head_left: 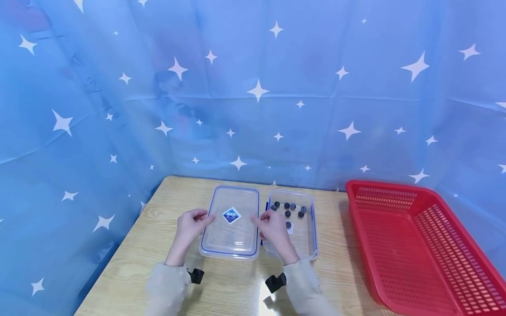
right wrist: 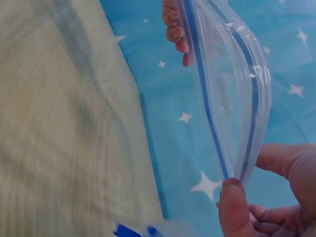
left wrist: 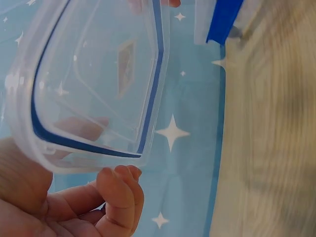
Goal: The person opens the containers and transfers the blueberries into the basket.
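Note:
A clear plastic container lid (head_left: 233, 239) with a blue seal around its rim and a diamond-shaped blue-and-white label (head_left: 231, 215) is held up off the table. My left hand (head_left: 191, 226) grips its left edge, thumb over the top. My right hand (head_left: 276, 230) pinches the opposite edge between thumb and fingers, as the right wrist view shows the lid's rim (right wrist: 237, 168). Behind and beside the right hand stands a clear plastic box (head_left: 302, 245) with blue latches, lidless, holding several small dark round balls (head_left: 287, 213). The right hand hides part of the box.
A red perforated plastic basket (head_left: 395, 263) stands at the right of the wooden table (head_left: 130, 259). A blue curtain (head_left: 253, 118) with white stars hangs behind and to the left of the table.

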`<state>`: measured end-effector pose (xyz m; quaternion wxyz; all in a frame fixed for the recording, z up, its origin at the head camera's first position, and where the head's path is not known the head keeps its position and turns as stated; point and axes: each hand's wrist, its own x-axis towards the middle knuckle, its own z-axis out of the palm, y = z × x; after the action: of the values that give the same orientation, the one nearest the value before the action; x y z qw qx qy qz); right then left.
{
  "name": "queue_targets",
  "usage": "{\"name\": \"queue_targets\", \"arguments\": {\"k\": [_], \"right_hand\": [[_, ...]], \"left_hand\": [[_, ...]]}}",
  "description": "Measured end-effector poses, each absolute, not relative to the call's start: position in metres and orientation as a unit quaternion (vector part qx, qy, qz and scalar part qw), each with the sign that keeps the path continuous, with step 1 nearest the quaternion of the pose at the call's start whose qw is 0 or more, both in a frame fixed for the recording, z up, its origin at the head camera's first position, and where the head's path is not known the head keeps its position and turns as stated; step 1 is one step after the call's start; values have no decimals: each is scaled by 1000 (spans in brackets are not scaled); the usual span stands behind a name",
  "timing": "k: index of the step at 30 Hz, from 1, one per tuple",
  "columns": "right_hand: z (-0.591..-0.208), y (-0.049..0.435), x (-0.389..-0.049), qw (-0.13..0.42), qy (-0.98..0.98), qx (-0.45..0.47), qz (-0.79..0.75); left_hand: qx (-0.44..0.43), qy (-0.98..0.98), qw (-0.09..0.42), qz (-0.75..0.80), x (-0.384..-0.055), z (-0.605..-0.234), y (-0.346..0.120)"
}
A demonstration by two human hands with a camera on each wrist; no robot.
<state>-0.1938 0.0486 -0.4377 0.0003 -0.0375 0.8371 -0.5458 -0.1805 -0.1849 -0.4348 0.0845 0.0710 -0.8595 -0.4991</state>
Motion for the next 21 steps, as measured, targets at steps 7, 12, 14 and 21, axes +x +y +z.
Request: {"name": "queue_targets", "arguments": {"k": [7,12,14,21], "right_hand": [[-445,29,-189,26,834,-59,-547],[-453,18,-185,51,849,-72,-521],[-456,15,-184,53,853,-81,-512],[-462,3,-177,79,871,-85,-478]], "left_hand": [[79,-869,64,-485,-174,-440,-209],[93,-873,48,-476,-168,-447,-221],[93,-876,49,-470,-166,-451,-225],[93,-885,54,-454,-159,-468,-236]]}}
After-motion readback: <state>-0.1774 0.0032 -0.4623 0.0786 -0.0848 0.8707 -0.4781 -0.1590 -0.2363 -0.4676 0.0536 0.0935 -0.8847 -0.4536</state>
